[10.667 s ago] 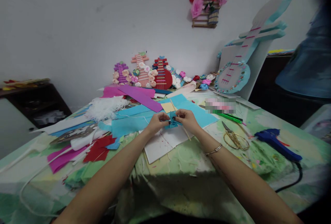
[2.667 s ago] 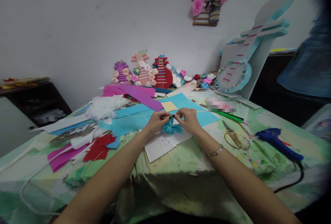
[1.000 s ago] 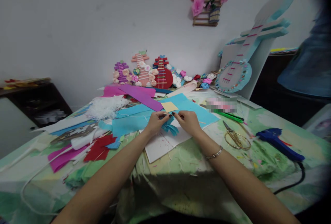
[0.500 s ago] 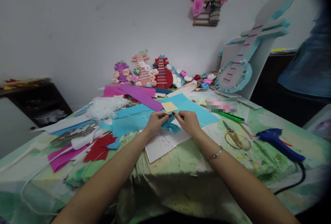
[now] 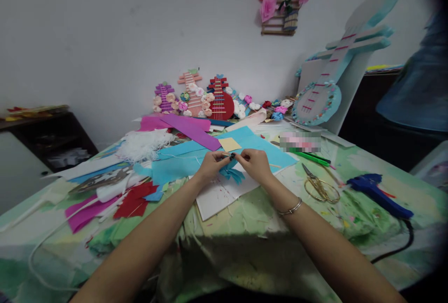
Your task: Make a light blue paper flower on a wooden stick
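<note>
A crumpled blue paper flower (image 5: pixel 232 173) hangs between my two hands, above a white board (image 5: pixel 217 200). My left hand (image 5: pixel 212 163) is closed, its fingertips pinching the top of the flower. Meeting it from the other side, my right hand (image 5: pixel 253 163) is closed with thumb and finger on the same spot. A thin pale stick or strip shows at the left fingertips. Blue crepe paper (image 5: pixel 259 142) lies flat behind the hands, with a small yellow paper square (image 5: pixel 230 144) on it.
Gold-handled scissors (image 5: pixel 320 188) and a blue glue gun (image 5: pixel 381 195) lie at right. Purple paper (image 5: pixel 196 132), white shredded strands (image 5: pixel 147 145) and red paper (image 5: pixel 136 200) are at left. Small decorated lute models (image 5: pixel 224 102) stand along the wall; a large one (image 5: pixel 322 88) leans at right.
The blue paper flower has turned slightly and its petals hang more spread. My fingertips have closed nearer together at its top; both arms stay in place.
</note>
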{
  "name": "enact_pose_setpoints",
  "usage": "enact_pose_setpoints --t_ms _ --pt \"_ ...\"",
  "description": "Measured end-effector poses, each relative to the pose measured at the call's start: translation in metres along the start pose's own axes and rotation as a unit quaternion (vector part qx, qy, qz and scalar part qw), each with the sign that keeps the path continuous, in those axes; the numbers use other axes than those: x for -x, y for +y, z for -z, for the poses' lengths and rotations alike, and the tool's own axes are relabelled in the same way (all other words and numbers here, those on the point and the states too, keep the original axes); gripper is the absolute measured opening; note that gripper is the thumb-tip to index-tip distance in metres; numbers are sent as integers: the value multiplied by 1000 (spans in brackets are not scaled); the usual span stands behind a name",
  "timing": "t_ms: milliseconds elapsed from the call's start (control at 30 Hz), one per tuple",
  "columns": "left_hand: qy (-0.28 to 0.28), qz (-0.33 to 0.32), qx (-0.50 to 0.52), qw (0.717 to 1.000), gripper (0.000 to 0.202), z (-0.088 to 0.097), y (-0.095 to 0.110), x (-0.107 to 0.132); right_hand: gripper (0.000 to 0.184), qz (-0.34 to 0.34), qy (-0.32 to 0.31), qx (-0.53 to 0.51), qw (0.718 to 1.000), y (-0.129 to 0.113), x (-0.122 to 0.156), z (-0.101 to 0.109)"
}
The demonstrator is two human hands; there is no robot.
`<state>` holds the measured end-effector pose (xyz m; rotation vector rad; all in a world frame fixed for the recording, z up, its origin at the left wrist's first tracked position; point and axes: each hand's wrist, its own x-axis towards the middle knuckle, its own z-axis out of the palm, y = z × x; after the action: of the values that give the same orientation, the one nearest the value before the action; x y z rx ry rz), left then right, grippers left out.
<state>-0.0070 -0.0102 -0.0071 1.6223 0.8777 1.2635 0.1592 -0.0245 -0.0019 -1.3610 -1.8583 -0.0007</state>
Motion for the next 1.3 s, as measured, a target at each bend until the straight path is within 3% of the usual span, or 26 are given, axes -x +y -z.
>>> enact_pose_setpoints --t_ms 833,967,1100,1300 --pt "-11 22 46 999 28 2 0 3 30 -46 -11 -61 997 -3 0 1" --pt "-31 23 74 997 28 4 -3 3 29 -43 -9 -54 998 -3 0 0" --pt "-6 18 61 998 28 3 -5 1 33 -34 -9 -30 999 -1 -1 -1" --pt "-14 -5 41 999 36 3 -7 -3 27 8 -16 2 1000 2 0 -3"
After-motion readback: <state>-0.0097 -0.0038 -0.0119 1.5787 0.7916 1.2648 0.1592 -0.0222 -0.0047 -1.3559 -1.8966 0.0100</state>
